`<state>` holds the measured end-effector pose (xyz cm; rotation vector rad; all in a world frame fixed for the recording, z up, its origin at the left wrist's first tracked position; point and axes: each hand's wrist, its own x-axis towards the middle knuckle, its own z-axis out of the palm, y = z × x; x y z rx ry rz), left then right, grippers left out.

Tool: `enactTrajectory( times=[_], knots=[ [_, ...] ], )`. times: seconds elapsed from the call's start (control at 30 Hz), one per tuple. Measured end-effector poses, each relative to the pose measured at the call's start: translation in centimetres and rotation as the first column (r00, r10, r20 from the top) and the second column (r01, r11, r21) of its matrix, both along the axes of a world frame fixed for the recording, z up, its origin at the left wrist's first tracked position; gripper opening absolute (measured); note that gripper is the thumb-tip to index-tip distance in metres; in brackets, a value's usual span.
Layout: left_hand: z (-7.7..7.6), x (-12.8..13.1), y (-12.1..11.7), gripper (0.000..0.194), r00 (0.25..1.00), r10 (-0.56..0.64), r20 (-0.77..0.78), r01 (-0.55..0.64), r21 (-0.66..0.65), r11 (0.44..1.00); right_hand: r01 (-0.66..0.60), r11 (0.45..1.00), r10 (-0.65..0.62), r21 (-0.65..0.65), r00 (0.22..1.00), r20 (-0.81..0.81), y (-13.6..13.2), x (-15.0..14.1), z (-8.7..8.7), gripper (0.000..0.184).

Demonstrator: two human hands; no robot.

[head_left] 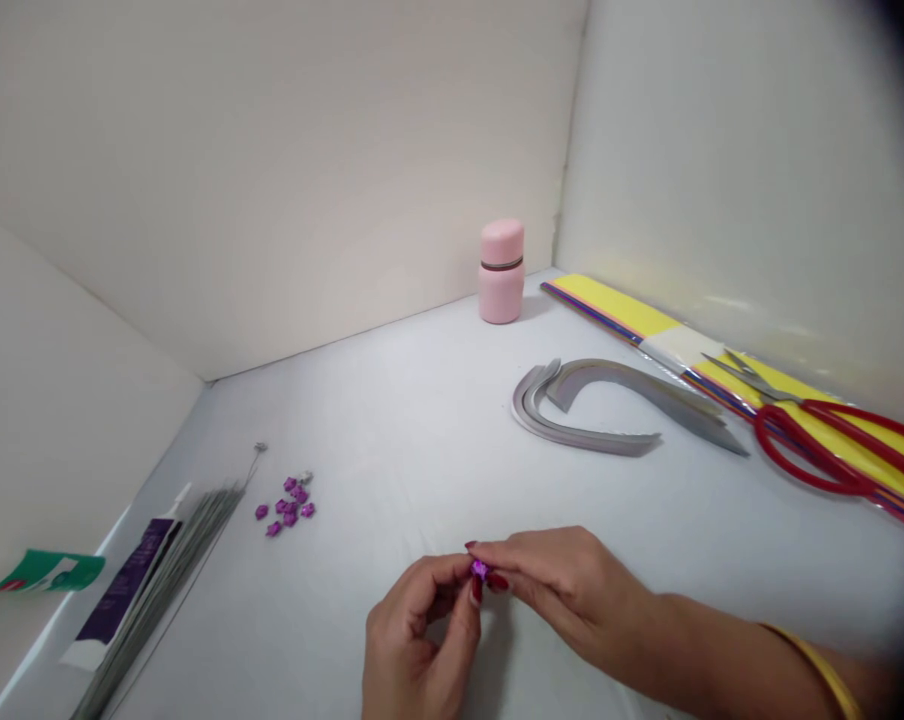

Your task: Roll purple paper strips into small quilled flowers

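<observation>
In the head view, the left hand (426,640) and right hand (583,585) pinched a small purple star (480,569) between their fingertips, seemingly to shape its points; loose purple stars (290,507) sat left of them on the counter (392,450), probably for easy reach.

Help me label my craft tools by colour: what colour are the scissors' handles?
The scissors' handles are red, showing best in the head view.
</observation>
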<state>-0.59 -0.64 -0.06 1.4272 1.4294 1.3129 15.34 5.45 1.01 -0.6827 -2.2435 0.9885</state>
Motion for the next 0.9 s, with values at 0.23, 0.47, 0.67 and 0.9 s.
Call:
enactTrajectory(
  times=[0.23, 0.47, 0.67, 0.9],
  knots=[
    [-0.51, 0.38, -0.34, 0.017, 0.994, 0.09, -0.067, -0.087, 0.045, 0.995, 0.07, 0.997, -0.07, 0.01, 0.997, -0.017, -0.07, 0.13, -0.26, 0.022],
    [-0.22, 0.08, -0.3, 0.022, 0.933, 0.079, -0.351, 0.011, 0.247, 0.969, 0.046, 0.998, -0.046, -0.036, 0.999, -0.007, -0.16, 0.08, -0.11, 0.021],
    [-0.51, -0.17, -0.4, 0.021, 0.865, 0.12, -0.487, 0.061, 0.339, 0.939, 0.013, 0.99, -0.017, -0.143, 1.0, -0.022, -0.15, 0.01, 0.31, 0.023],
    [-0.04, 0.51, -0.54, 0.018, 0.82, 0.163, -0.549, 0.023, 0.316, 0.948, 0.068, 0.997, -0.068, -0.02, 0.998, 0.004, -0.77, 0.03, -0.07, 0.023]
  ],
)
